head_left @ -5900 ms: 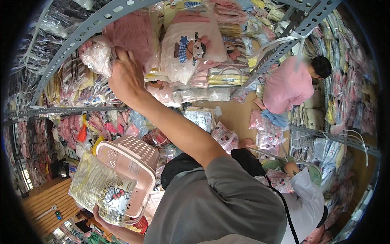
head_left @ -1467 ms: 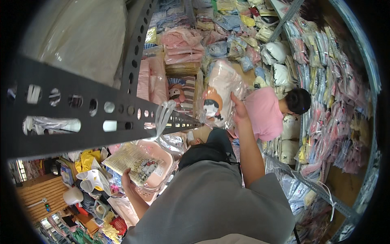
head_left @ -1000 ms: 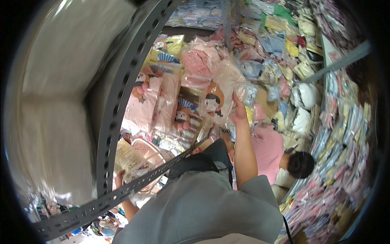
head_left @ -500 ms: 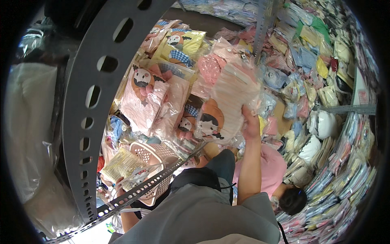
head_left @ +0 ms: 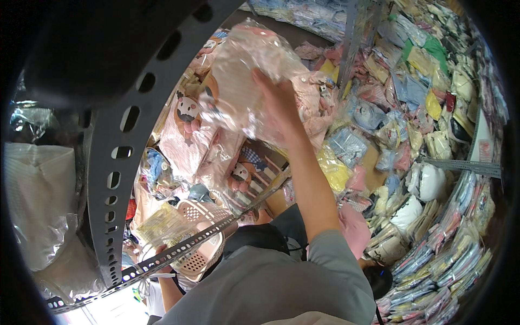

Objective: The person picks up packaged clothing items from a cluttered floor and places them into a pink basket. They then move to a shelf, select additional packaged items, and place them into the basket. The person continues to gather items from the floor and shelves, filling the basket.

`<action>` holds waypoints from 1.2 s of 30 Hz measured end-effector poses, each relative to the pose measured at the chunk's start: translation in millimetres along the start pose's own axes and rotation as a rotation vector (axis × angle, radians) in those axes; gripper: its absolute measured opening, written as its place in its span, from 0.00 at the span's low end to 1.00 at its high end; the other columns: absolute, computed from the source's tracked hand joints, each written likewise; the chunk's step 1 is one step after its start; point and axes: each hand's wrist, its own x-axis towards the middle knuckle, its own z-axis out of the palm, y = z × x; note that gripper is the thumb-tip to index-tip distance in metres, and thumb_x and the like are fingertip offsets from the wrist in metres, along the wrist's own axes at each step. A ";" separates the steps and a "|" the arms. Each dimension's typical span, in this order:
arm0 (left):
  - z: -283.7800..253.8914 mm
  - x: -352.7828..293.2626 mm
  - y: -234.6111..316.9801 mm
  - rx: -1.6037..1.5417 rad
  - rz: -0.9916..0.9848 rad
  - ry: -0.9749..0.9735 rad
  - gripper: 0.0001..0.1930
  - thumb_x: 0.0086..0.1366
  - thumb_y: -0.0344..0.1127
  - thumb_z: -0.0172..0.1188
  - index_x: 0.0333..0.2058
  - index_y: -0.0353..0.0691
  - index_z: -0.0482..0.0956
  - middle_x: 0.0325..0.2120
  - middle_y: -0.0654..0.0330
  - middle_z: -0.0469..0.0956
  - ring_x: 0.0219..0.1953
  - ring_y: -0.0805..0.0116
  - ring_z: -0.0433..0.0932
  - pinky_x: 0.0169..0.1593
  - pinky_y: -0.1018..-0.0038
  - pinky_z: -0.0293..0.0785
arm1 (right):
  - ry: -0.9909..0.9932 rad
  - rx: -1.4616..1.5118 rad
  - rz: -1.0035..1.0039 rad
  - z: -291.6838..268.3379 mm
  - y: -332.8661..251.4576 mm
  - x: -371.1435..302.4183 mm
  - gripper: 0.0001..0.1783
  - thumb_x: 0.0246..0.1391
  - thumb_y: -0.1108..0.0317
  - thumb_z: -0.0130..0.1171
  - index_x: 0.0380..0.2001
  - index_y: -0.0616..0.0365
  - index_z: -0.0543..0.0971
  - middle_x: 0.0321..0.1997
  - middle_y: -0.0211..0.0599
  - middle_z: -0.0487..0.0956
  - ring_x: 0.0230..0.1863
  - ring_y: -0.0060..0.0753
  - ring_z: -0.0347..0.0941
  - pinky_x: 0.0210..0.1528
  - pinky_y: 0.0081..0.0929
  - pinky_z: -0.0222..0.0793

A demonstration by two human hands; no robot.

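Observation:
My right hand (head_left: 277,104) grips a clear-bagged pink striped garment (head_left: 238,81), blurred by motion, above the piles on the shelf. Under it lie bagged pink garments (head_left: 184,132) with a cartoon face print. Closer to me sits another bagged garment with a face print (head_left: 241,172). At the lower left, my left hand (head_left: 162,253) is partly hidden by the perforated shelf rail; its fingers close on a bagged yellow garment (head_left: 161,225). Beside that hand is a pale pink plastic basket (head_left: 208,246) with holes in its wall, partly behind the rail.
A dark perforated upright (head_left: 129,119) curves along the left, and a perforated rail (head_left: 189,241) crosses in front of me. Bagged clothes (head_left: 374,108) heap up at the right, with stacked packs (head_left: 444,244) nearer. A person in a pink top (head_left: 353,227) is close at my right.
My right hand has lifted the bagged pink garment up and left, over the other packs. The person in pink is now more hidden behind my arm and shoulder. My left hand stays near the basket.

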 end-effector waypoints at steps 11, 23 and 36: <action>21.8 8.4 9.2 -0.173 -0.105 -0.017 0.47 0.50 0.66 0.71 0.58 0.34 0.72 0.45 0.58 0.79 0.46 0.66 0.78 0.53 0.67 0.76 | 0.042 -0.769 0.087 51.5 107.5 104.2 0.27 0.64 0.53 0.51 0.41 0.74 0.80 0.47 0.68 0.80 0.52 0.67 0.77 0.55 0.51 0.72; 58.9 42.0 10.9 -0.173 -0.369 0.176 0.22 0.69 0.47 0.55 0.50 0.34 0.76 0.38 0.57 0.80 0.39 0.65 0.80 0.47 0.69 0.78 | -0.350 -0.273 0.026 55.2 -6.8 46.2 0.33 0.58 0.41 0.62 0.28 0.68 0.83 0.19 0.38 0.78 0.22 0.29 0.78 0.26 0.29 0.72; 38.6 28.7 6.3 -0.206 -0.283 0.110 0.36 0.60 0.56 0.66 0.55 0.31 0.71 0.42 0.55 0.79 0.40 0.64 0.82 0.48 0.66 0.81 | -0.161 -1.084 -0.410 146.3 90.0 13.8 0.49 0.43 0.33 0.71 0.54 0.67 0.74 0.55 0.53 0.76 0.53 0.48 0.76 0.51 0.51 0.72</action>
